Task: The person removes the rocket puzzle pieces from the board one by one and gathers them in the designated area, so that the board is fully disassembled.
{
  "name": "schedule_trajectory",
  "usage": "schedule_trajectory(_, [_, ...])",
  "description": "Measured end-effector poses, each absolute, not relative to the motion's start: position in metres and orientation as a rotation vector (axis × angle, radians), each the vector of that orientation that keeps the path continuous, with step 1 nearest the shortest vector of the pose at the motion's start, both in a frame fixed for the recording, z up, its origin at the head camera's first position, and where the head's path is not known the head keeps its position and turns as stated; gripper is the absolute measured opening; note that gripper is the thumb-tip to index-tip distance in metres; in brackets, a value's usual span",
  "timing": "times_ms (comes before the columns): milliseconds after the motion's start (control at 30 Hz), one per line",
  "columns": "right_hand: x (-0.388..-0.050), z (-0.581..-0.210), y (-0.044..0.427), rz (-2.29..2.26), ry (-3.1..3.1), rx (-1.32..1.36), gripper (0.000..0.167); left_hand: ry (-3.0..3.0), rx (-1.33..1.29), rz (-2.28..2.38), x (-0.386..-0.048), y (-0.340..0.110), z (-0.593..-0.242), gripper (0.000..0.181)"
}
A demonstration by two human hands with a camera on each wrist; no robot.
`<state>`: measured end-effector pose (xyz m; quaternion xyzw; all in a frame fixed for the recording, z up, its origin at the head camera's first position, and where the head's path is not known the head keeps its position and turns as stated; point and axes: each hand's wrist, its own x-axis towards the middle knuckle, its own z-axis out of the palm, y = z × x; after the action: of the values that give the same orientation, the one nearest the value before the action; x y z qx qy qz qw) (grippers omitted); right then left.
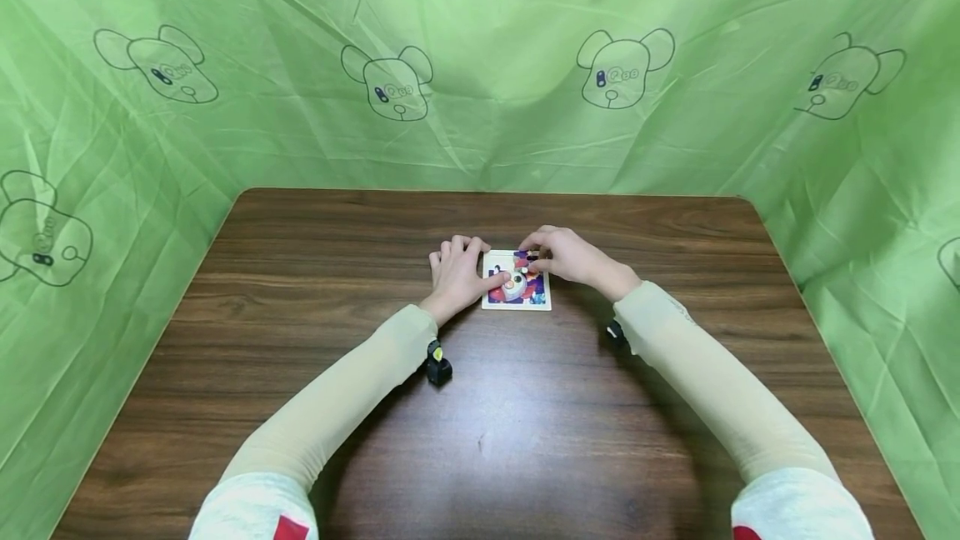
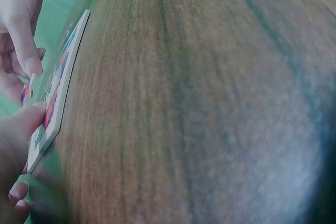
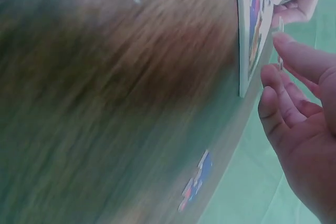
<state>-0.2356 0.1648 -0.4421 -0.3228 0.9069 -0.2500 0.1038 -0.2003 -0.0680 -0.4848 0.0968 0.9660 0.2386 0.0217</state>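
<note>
A square puzzle board [image 1: 516,297] with a white border and a colourful cartoon picture lies flat on the table. My left hand [image 1: 459,277] is at its left side, thumb resting on the picture and fingers spread towards the upper left corner. Above the board's upper right part, my right hand [image 1: 572,258] pinches a small puzzle piece [image 2: 28,90] between thumb and fingers. In the right wrist view that piece [image 3: 281,24] is seen nearly edge-on, raised off the board. The picture is partly covered by both hands.
Loose joined or overlapping puzzle pieces [image 3: 197,181] lie on the wooden table [image 1: 480,423] in the right wrist view, beyond the board's corner. A green curtain [image 1: 502,140] with bear-head drawings hangs around the table's back and sides.
</note>
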Motion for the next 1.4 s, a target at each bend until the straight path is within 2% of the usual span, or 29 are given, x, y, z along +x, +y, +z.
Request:
schedule_trajectory(633, [-0.220,-0.422,0.213,-0.809,2.749,-0.806,0.031,2.999,0.292,0.766,-0.201,-0.069,-0.487,0.068])
schedule_trajectory(1100, [-0.211,-0.426,0.267,-0.864,2.797,-0.573,0.032,3.005,0.310,0.755,-0.200,-0.069,-0.487,0.068])
schedule_trajectory(1400, [-0.212,-0.439,0.295,-0.810,2.838,-0.555,0.033,3.002,0.323,0.764,-0.199,-0.067,-0.487,0.068])
